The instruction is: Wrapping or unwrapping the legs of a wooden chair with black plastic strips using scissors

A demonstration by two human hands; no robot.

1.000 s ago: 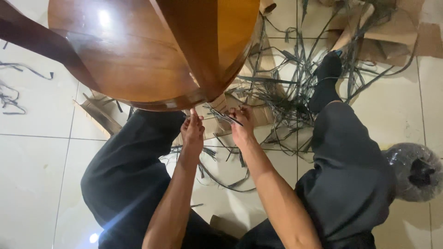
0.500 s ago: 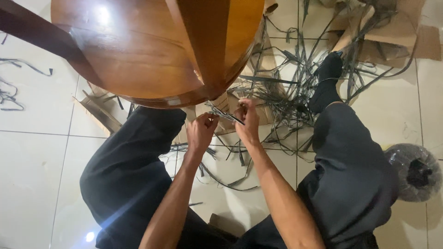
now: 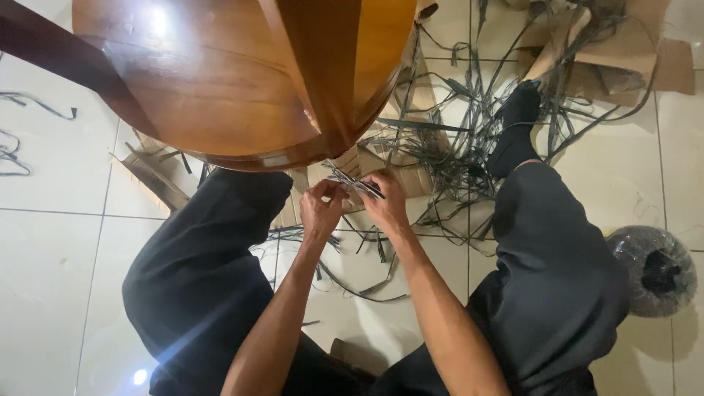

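I sit on the floor with my legs in black trousers spread apart. Both hands meet just under the edge of a round polished wooden piece of furniture (image 3: pixel 220 81). My left hand (image 3: pixel 321 209) and my right hand (image 3: pixel 383 205) pinch a small bundle of thin dark strips (image 3: pixel 354 183) between them, the strips sticking out up and to the left. My fingers are closed around the bundle.
A tangle of dark strips (image 3: pixel 469 125) and torn brown cardboard (image 3: pixel 616 51) covers the tiled floor ahead. My foot in a black sock (image 3: pixel 517 128) rests in the tangle. A plastic-wrapped round object (image 3: pixel 653 270) lies at right. More loose strips (image 3: pixel 22 139) lie far left.
My left hand moved from the furniture's edge to the right to meet my right hand on the strip bundle. Both hands then shifted slightly downward together.
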